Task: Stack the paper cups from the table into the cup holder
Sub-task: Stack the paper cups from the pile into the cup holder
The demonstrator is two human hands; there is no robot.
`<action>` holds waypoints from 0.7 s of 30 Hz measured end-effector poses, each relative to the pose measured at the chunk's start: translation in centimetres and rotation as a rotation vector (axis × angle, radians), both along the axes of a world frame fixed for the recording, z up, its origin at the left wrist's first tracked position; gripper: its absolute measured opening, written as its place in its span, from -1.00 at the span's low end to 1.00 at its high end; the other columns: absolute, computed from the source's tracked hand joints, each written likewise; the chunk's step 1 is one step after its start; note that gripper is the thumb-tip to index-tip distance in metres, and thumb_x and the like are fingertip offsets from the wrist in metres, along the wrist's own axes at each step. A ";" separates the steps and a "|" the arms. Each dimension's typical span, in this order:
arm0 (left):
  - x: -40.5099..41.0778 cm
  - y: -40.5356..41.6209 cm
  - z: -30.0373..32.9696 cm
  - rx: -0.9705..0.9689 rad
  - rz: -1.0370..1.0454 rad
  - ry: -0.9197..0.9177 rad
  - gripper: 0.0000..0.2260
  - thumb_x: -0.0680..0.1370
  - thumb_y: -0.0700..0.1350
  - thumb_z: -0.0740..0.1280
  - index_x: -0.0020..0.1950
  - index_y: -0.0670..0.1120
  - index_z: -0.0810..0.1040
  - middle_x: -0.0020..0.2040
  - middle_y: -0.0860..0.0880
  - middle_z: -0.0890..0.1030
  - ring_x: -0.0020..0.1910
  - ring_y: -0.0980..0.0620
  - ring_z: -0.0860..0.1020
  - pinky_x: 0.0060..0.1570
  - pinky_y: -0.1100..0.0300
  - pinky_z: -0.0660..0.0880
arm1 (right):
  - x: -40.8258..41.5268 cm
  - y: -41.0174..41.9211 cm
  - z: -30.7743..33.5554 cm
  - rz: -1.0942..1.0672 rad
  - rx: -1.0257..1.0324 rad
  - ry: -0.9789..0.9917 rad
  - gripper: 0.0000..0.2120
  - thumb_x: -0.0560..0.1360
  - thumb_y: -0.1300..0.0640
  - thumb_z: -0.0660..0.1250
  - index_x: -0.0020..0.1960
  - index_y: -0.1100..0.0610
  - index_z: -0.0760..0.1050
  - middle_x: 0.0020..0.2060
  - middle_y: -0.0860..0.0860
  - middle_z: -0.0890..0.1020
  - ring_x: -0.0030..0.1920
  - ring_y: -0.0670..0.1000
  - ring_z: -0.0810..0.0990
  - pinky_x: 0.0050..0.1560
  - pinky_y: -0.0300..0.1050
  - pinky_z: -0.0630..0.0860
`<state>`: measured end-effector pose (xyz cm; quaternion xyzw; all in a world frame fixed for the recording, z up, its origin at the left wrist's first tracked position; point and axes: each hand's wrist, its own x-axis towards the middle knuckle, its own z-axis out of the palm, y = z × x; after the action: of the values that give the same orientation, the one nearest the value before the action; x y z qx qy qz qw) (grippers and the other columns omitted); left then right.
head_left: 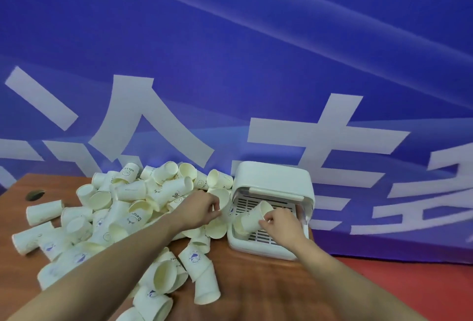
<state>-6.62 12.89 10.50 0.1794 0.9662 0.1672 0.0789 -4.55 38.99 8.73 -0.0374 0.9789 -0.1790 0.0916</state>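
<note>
A big heap of white paper cups (122,218) covers the left and middle of the brown wooden table (256,285). The white cup holder (275,180), a box with a raised lid and a slatted tray, stands at the table's right. My right hand (280,223) grips a paper cup (252,217) lying tilted on the tray, with another cup (239,227) beneath it. My left hand (198,209) pinches the rim of a cup (222,198) at the heap's right edge, just left of the holder.
A blue banner (230,65) with large white characters hangs right behind the table. A round cable hole (35,195) sits in the table's far left corner. Red floor (422,282) shows beyond the table's right edge.
</note>
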 end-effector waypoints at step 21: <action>-1.9 8.8 -5.8 -0.384 -0.091 0.038 -0.75 0.61 0.02 0.20 0.06 -0.03 0.65 -0.02 -0.09 0.66 -0.02 -0.11 0.60 -0.09 0.12 0.45 | 0.1 6.3 -3.3 -0.140 -0.005 -0.082 -0.76 0.52 -0.03 0.26 -0.18 0.04 0.63 -0.37 -0.03 0.61 -0.26 0.03 0.58 -0.26 -0.13 0.51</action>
<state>-8.48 21.69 4.66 0.2078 0.9726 -0.0271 0.1009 -4.45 45.25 5.40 0.0383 0.9740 -0.1889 0.1189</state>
